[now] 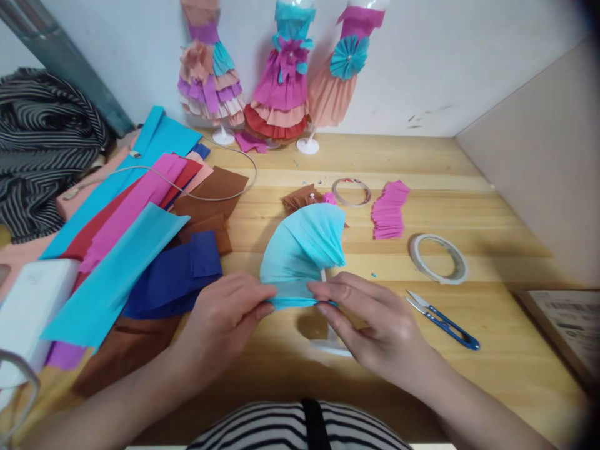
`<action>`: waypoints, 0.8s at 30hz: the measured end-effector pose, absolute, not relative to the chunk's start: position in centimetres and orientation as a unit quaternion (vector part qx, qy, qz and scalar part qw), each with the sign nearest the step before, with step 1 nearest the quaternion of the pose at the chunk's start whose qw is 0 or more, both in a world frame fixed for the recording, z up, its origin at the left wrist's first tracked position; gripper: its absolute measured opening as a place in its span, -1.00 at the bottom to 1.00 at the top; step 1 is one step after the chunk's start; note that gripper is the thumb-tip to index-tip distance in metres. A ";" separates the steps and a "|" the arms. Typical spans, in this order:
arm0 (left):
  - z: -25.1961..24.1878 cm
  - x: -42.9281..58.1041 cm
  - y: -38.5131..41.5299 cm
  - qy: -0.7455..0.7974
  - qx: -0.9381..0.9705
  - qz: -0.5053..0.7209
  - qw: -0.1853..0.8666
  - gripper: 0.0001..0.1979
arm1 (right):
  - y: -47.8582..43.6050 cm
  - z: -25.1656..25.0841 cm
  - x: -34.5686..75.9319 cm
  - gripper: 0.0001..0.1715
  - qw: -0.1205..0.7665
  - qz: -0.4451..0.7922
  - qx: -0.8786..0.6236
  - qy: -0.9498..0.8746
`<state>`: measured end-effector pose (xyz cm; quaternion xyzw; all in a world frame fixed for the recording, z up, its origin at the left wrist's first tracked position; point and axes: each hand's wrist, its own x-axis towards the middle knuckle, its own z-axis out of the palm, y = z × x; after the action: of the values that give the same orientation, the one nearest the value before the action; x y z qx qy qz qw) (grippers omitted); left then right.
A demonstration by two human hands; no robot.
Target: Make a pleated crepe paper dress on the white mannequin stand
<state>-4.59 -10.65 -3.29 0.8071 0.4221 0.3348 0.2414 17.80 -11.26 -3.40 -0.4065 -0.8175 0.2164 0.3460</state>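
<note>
A strip of light blue crepe paper, fanned out in pleats, is held up over the middle of the table. My left hand pinches the left end of its near folded edge between thumb and fingers. At the right end of that same edge, my right hand is closed on the paper in a pinch. Below and partly hidden by the paper and my right hand stands a white stand base. Just behind the fan lies a pleated brown paper piece.
Colored crepe sheets pile up at left beside a white power bank and cable. Blue thread snips, a tape roll, a thin tape ring and pleated pink paper lie right. Three paper-dressed dolls stand behind.
</note>
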 end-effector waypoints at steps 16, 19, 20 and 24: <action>-2.3 -4.4 -12.2 0.467 0.805 0.316 0.184 -0.90 | -12.3 -2.7 18.2 -0.87 0.283 0.188 -0.427 -0.838; -2.5 -4.3 -12.3 0.499 0.778 0.307 0.230 -0.89 | -12.2 -3.0 18.2 -0.87 0.265 0.176 -0.447 -0.836; -2.6 -4.3 -12.4 0.511 0.768 0.302 0.240 -0.89 | -12.2 -3.0 18.2 -0.87 0.257 0.170 -0.455 -0.836; -2.9 -4.3 -12.3 0.570 0.714 0.276 0.298 -0.88 | -12.3 -3.0 18.4 -0.87 0.224 0.167 -0.488 -0.827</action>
<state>-4.29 -12.25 -2.92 0.7141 0.5701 0.2760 0.2980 18.43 -12.29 -3.01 -0.4884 -0.8266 0.1670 0.2242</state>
